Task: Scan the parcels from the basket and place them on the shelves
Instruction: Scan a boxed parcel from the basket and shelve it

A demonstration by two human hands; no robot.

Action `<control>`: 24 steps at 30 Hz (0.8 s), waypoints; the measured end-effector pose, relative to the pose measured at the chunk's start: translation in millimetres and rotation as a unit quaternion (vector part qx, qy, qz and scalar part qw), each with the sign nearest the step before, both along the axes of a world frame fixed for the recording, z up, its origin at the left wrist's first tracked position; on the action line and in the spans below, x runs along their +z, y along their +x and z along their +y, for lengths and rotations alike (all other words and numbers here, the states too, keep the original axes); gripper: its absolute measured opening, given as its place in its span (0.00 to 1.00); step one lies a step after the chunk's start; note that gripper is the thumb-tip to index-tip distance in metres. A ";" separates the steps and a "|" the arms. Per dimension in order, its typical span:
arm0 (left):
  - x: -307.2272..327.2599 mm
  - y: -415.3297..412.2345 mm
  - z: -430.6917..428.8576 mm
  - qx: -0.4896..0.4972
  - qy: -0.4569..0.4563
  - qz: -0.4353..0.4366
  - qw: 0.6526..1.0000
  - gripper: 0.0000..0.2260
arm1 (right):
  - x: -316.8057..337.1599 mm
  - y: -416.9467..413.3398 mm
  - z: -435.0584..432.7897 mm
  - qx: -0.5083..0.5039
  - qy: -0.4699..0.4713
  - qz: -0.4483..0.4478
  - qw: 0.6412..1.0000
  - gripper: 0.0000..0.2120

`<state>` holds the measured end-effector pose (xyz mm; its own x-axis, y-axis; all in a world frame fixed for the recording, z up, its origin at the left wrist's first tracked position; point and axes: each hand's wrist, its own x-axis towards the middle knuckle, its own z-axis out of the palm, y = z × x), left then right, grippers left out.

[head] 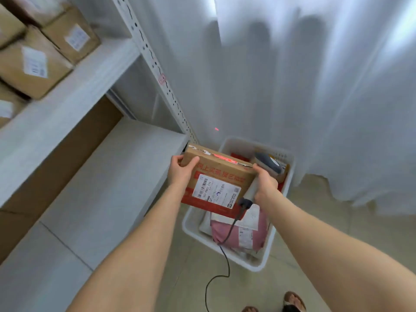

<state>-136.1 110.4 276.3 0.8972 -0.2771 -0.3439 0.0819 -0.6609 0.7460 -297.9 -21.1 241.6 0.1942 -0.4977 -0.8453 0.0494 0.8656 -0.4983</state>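
Sheer white curtain (292, 86), backlit, above a beige tiled floor (315, 199)

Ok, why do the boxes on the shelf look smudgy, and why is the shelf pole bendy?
Head view: the boxes at the left edge are smeared by blur, probably motion, while the held box near the middle shows a readable label; head view again, the wide-angle lens bows the shelf pole; daylight glows through the curtain.

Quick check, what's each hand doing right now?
Left hand: grips the left end of the cardboard box.
Right hand: grips the scanner, against the box's right edge.
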 end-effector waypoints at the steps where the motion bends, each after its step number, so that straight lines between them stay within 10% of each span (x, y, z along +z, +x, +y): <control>1: 21.4 -1.5 3.7 -0.004 -0.006 -0.003 1.000 0.19 | 20.8 -1.1 1.0 0.003 -0.006 -0.006 1.000 0.32; 13: 175.3 -3.9 62.8 -0.051 -0.034 -0.040 0.997 0.38 | 169.8 -21.1 36.9 0.029 -0.027 -0.078 0.996 0.25; 24: 255.5 -50.4 105.6 -0.105 -0.115 -0.030 0.987 0.28 | 206.1 -56.6 67.8 0.064 -0.045 -0.092 0.993 0.19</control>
